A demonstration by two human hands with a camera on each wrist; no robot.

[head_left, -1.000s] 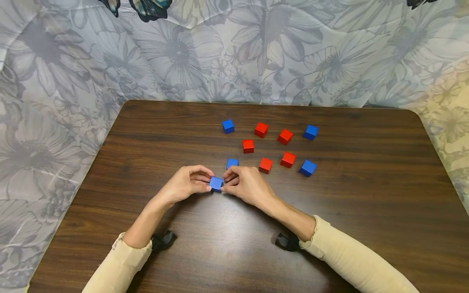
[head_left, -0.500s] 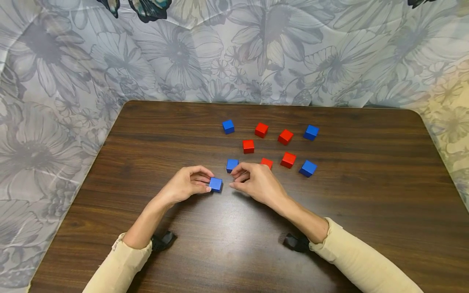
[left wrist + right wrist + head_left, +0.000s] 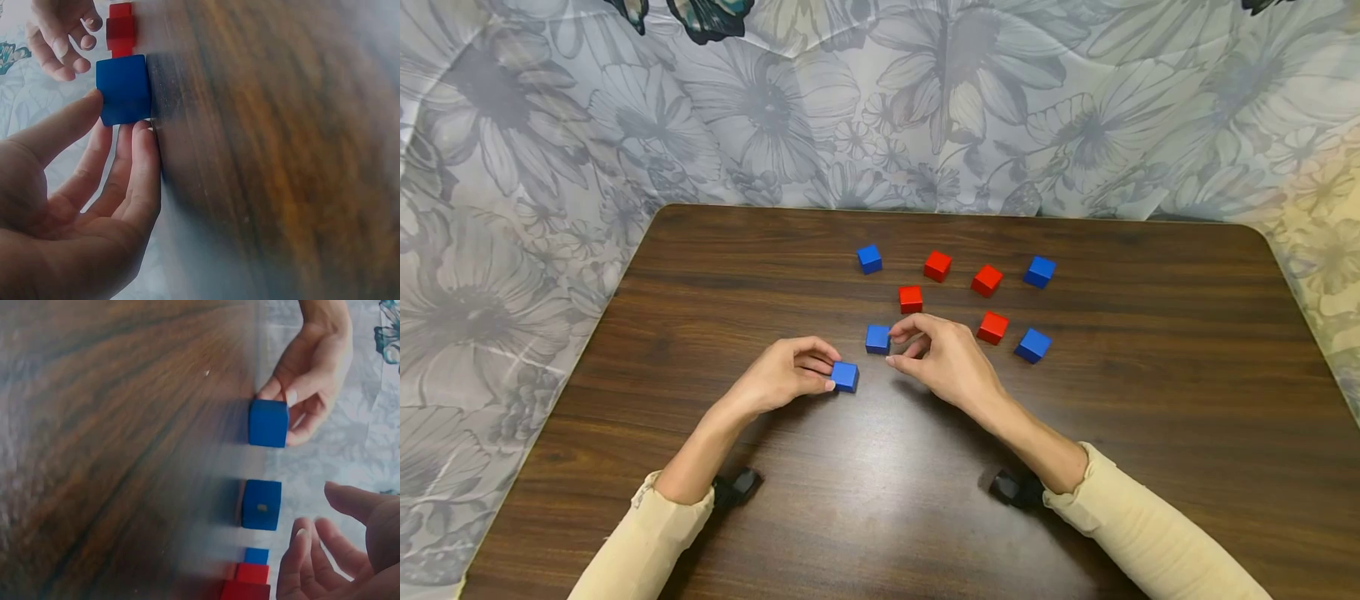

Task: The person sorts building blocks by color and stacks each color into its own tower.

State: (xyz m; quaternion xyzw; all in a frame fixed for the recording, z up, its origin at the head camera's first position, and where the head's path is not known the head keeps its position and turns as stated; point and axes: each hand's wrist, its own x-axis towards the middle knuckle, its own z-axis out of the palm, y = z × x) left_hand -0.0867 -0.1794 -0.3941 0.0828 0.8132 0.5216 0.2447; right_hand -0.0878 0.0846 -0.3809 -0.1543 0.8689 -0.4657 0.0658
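My left hand (image 3: 786, 377) holds a blue cube (image 3: 845, 377) on the table, thumb at its near side and fingers along its far side. In the left wrist view, the thumb and fingertips meet the same cube (image 3: 124, 90). My right hand (image 3: 951, 358) hovers with thumb and fingers spread apart and nothing between them. Just left of its fingertips lies a second blue cube (image 3: 877, 339); whether they touch it I cannot tell. In the right wrist view, that second cube (image 3: 261, 505) lies beside the spread right fingers (image 3: 319, 562).
Red cubes (image 3: 937, 266) (image 3: 987, 280) (image 3: 911, 299) (image 3: 992, 327) and more blue cubes (image 3: 869, 259) (image 3: 1040, 272) (image 3: 1033, 345) lie scattered toward the back of the brown wooden table (image 3: 1150, 333). A floral cloth (image 3: 775, 108) hangs behind it.
My right hand has drawn away from the blue cube in my left hand, moving right and slightly back. It now covers a red cube seen earlier. The left hand has stayed in place.
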